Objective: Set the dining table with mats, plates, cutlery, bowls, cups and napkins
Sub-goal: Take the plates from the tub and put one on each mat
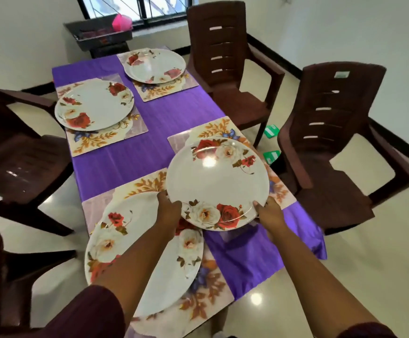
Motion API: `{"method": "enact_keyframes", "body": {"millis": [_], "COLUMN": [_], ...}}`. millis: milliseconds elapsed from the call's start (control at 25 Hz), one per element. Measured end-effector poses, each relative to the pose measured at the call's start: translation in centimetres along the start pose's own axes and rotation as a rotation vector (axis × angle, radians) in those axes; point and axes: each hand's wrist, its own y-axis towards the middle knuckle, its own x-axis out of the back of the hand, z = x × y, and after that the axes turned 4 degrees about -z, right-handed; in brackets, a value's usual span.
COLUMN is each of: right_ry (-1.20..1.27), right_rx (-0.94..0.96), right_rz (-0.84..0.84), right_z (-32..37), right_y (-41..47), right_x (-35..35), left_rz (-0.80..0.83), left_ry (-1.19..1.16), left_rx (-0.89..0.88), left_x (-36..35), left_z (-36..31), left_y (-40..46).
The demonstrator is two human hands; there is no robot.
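A white plate with red and cream roses [216, 184] hangs over the near right floral mat [213, 129]. My left hand [169, 211] grips its near left rim and my right hand [270, 212] grips its near right rim. Three more rose plates lie on mats: a near left plate [130, 240], a far left plate [95, 106] and a far right plate [154, 64]. My left forearm crosses over the near left plate. All mats sit on a purple tablecloth [137, 152].
Brown plastic chairs stand round the table: two on the right [225, 57] [332, 142], two on the left [15, 154]. A dark stand with a basket [98, 35] and a pink object sits beyond the far end. Green packets [271, 131] lie on the floor.
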Motion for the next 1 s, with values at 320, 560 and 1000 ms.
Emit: {"method": "enact_keyframes", "body": {"millis": [320,560,1000], "right_ry": [-0.288,-0.374,-0.562], "right_rx": [0.04,0.192,0.181], "right_rz": [-0.005,0.076,0.148], "right_z": [1.0,1.3,1.5], "right_y": [7.5,9.4,10.5], "right_x": [4.0,4.1,4.1], "left_rz": [-0.072,-0.233,-0.282], "left_ry": [0.143,0.216,0.443], "left_rx": [-0.034,-0.001,-0.037], "left_x": [-7.2,-9.2,-9.5], "left_z": [0.5,0.8,1.7], "left_y": [3.5,5.3,7.3]}}
